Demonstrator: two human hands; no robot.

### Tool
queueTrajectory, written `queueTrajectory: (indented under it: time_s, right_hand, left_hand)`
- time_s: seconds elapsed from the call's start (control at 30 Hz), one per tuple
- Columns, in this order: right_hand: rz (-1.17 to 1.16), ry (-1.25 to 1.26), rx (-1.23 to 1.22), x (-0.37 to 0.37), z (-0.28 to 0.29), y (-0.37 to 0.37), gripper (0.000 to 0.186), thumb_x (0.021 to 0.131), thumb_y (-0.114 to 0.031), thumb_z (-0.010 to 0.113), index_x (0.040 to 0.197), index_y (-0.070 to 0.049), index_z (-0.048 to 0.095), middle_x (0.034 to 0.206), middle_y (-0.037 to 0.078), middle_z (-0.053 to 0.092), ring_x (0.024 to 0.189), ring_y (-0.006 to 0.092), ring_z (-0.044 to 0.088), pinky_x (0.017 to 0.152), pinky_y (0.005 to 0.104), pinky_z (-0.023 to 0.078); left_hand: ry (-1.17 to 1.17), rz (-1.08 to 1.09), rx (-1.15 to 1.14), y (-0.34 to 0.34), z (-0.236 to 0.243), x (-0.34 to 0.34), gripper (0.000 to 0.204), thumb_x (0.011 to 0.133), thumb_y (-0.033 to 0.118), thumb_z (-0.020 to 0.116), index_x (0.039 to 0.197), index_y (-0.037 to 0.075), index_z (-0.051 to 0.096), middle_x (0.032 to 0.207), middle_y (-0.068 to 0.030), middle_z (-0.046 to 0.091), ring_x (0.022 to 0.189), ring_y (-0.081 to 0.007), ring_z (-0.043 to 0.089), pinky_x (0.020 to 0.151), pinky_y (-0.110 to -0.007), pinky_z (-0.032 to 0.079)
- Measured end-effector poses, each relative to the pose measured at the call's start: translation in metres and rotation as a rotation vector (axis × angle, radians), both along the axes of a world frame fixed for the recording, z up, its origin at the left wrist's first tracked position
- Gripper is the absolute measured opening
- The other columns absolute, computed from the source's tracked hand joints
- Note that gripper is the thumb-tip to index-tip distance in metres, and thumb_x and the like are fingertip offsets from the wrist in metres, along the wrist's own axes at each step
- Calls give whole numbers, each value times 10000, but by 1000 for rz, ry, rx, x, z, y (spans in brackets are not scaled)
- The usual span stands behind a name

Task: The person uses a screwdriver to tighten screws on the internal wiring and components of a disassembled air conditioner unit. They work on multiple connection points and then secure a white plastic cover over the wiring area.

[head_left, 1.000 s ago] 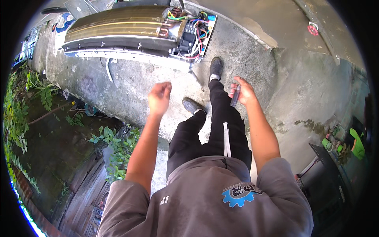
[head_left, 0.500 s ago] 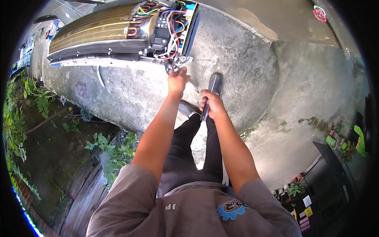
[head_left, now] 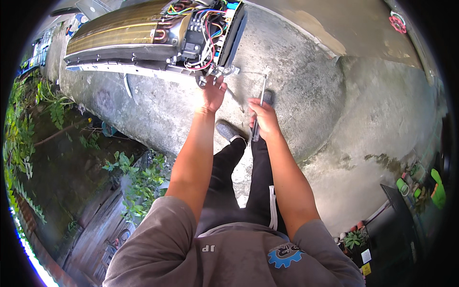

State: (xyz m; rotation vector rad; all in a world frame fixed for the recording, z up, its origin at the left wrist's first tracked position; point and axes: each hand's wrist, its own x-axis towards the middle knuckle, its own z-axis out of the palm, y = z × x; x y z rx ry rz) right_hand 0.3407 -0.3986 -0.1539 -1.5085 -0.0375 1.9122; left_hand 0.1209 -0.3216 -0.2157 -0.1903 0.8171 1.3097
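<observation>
My left hand (head_left: pixel 213 95) is raised at the near right corner of the air conditioner unit (head_left: pixel 119 33), fingers apart by a silver bracket (head_left: pixel 231 70); whether they touch it I cannot tell. My right hand (head_left: pixel 262 115) grips a screwdriver (head_left: pixel 263 86) with a clear handle and a long shaft, tip pointing away from me, right of the bracket. The unit's cover is off, showing golden fins, copper pipes (head_left: pixel 162 33), a black electrical block (head_left: pixel 193 45) and coloured wires (head_left: pixel 207 60).
The unit sits beside me on a weathered concrete surface (head_left: pixel 296 110). Plants (head_left: pixel 134 182) and a dark lower area lie left. A pipe with a red valve wheel (head_left: pixel 398 23) runs at upper right. Pots and plants (head_left: pixel 354 239) stand by a dark panel at lower right.
Both hands have moved forward and inward, my left up to the unit's corner. The screwdriver in my right hand has turned so its shaft now points toward the unit's side of the view.
</observation>
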Motion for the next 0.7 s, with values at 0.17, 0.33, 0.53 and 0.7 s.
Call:
queueTrajectory:
  time_s: [0.17,0.33,0.53,0.7]
  right_hand:
    - [-3,-96,211,-38,10,38,358,996,-138,747,1339,-43,709,1052,52,711,589,84,588,539,264,521]
    - [56,-7,348,-67,20,55,540,951,-22,687,1488,-56,641,906,44,729,641,50,577,564,238,498]
    - [154,-218,568,-83,7,68,561,856,-64,787,1410,-112,712,836,24,691,678,118,649,625,271,547]
    - [-74,-14,401,-96,4,69,341,917,-145,842,1244,-72,779,889,27,719,787,144,707,737,288,591]
  left_hand:
    - [-3,0,52,-10,13,-1,261,984,174,783,1222,87,724,1147,-50,761,985,-224,727,890,-380,589]
    - [-53,-115,83,-49,46,3,359,995,204,782,1336,157,677,1217,-20,752,986,-198,727,889,-382,579]
    - [291,-80,-81,-43,67,7,538,998,178,780,1469,204,522,1237,-55,744,911,-177,709,815,-377,569]
    - [582,-78,-177,-35,81,8,917,985,56,764,1661,166,155,1091,-115,715,779,-188,682,767,-458,614]
